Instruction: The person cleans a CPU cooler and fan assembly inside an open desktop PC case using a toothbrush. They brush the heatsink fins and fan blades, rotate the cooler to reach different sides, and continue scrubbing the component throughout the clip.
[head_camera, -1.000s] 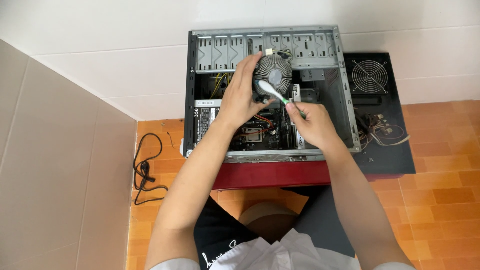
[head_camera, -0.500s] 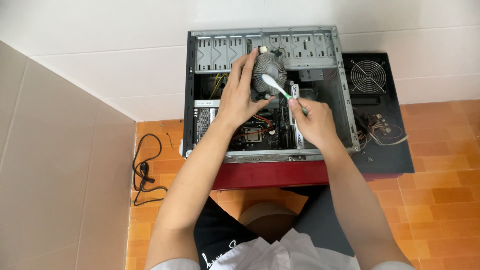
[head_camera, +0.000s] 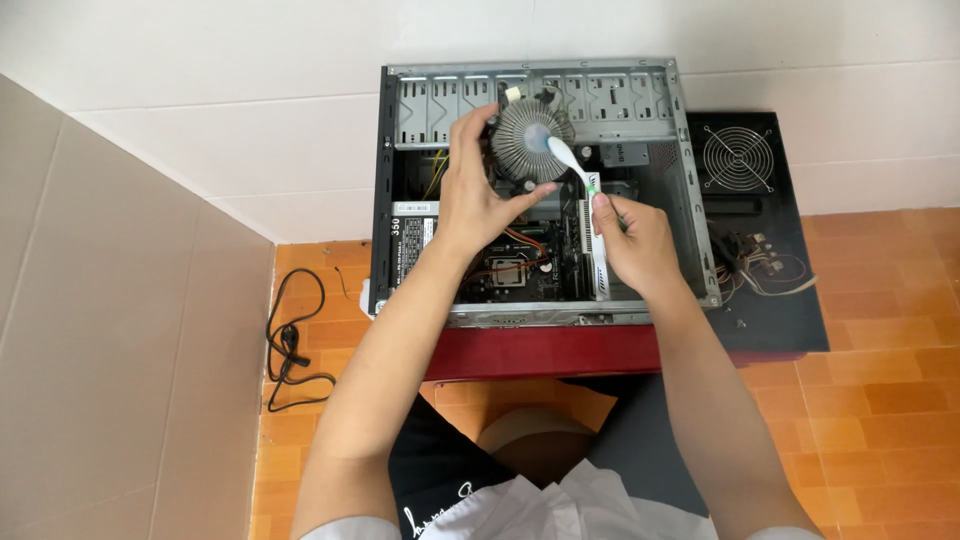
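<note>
An open computer case (head_camera: 680, 170) lies flat on a red stool (head_camera: 540, 350). My left hand (head_camera: 478, 195) grips a round finned cooler (head_camera: 525, 140) and holds it up above the case's inside. My right hand (head_camera: 632, 240) holds a white toothbrush (head_camera: 572, 165) with a green grip, and its head rests on the cooler's fins. Below the hands I can see the motherboard (head_camera: 515, 270) with its bare processor socket.
A black side panel with a round fan grille (head_camera: 738, 160) lies on the floor to the right, with loose wires (head_camera: 765, 265) on it. A black power cable (head_camera: 290, 340) is coiled on the orange tiles at the left. White wall tiles run behind the case.
My left hand has shifted the cooler slightly to the left and turned it. The toothbrush head has moved along the fins toward the cooler's right side.
</note>
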